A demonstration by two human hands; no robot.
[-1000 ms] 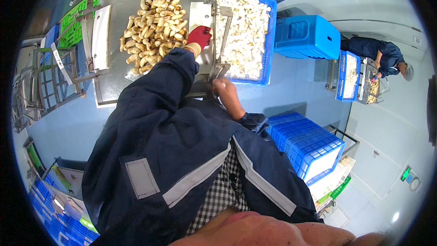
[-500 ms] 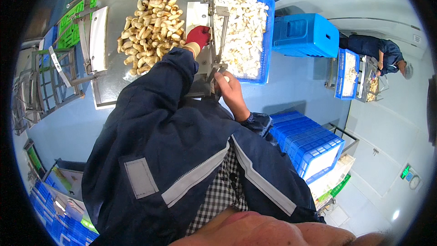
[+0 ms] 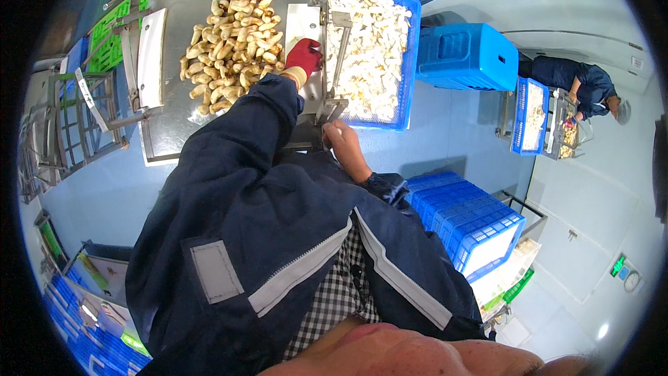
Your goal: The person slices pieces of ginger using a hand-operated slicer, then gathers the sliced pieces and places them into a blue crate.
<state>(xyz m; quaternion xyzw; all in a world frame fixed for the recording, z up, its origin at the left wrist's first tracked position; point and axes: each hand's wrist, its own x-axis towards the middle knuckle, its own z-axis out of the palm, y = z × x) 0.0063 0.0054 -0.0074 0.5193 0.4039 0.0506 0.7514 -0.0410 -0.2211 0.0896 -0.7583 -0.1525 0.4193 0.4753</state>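
My left hand, in a red glove, is curled on the white cutting board beside the metal cutter, closed round something I cannot make out. My bare right hand is closed round the handle at the near end of the cutter's arm, which is mostly hidden by the fingers. Left of the board, a heap of whole pale-brown mushrooms lies on the steel table. Just right of the cutter, a blue mesh basket holds many white mushroom slices.
A light-blue bin stands right of the basket. Beyond it a co-worker bends over another cutter and blue basket. Stacked blue crates are at lower right; a metal rack and green crates are at left.
My right hand rose along the cutter half a second ago and is now lower again, with the arm's near end. My gloved left hand stays on the board with little visible movement.
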